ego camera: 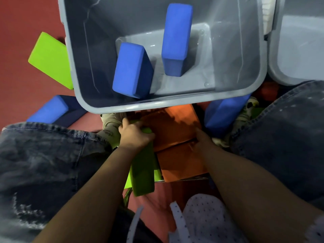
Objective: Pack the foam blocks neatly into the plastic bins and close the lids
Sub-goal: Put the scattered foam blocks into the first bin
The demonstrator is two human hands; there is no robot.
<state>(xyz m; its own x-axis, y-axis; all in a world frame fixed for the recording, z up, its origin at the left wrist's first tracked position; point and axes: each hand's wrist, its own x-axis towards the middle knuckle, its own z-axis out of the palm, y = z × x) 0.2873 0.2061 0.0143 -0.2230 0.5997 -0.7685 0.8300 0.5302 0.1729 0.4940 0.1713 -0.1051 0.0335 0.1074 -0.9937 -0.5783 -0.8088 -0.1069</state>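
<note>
Here, the left hand (135,135) has its fingers curled over the top end of a green foam block (142,171), gripping it where it stands tilted between the person's knees. The right hand (201,139) reaches against the edge of an orange foam block (175,127); its fingers are tucked out of sight, so I cannot tell whether they grip or only press. A second orange block (180,163) lies just below the first, touching it.

Beyond the hands sits an open grey plastic bin (82,95), holding two blue foam blocks, one (131,71) leaning at its near wall and one (176,39) standing further back. Outside the bin, on the red floor (21,21), lie another green block (50,60) and two blue ones (49,109) (224,113). A second grey bin (298,41) stands to the right.
</note>
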